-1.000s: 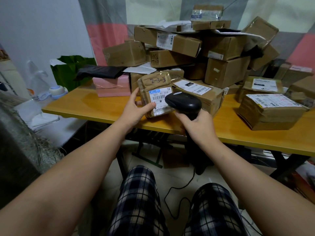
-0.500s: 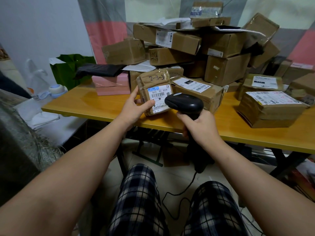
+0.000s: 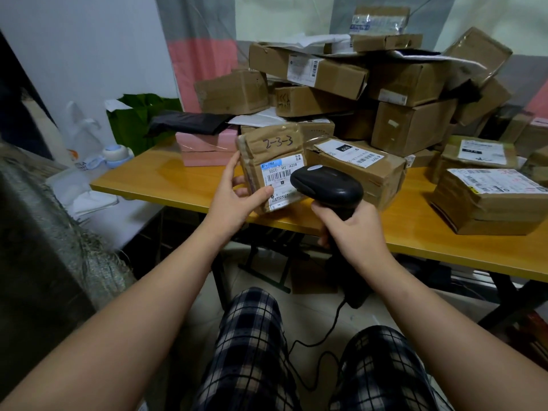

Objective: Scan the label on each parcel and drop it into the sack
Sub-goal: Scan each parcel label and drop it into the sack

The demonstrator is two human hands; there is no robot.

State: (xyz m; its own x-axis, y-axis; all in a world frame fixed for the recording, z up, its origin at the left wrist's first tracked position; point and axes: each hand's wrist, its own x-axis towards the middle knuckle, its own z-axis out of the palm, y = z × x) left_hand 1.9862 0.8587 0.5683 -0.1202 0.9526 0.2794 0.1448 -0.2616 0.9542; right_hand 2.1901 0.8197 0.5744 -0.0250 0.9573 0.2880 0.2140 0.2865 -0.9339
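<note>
Plainly most of the job lies ahead. The yellow tabletop (image 3: 184, 185) carries a tall heap of parcels (image 3: 409, 129), brown cartons stacked loosely against the curtain. More flat taped packets (image 3: 489, 200) lie near its right end, and all of these look untouched. At the far left edge of view is grey woven cloth with frayed threads, which I judge to be the sack (image 3: 53, 238). Its mouth is out of view, so how many parcels it holds cannot be told.

1 small brown parcel (image 3: 267, 146), marked 2-3-3 by hand, is held upright above the near edge of the tabletop, in front of the heap. The left hand (image 3: 234, 200) grips it from its left side, fingers (image 3: 229, 170) reaching behind it and the thumb pressed on the front at the lower left corner of the label (image 3: 281, 176). The right hand (image 3: 355, 229) is wrapped round the grip of a black corded scanner (image 3: 329, 188), whose head sits just in front of the white label and covers its right part.

So the step in hand looks like the scan of this parcel. Its drop into the sack at the left is not yet done, and every parcel on the tabletop waits after it.
</note>
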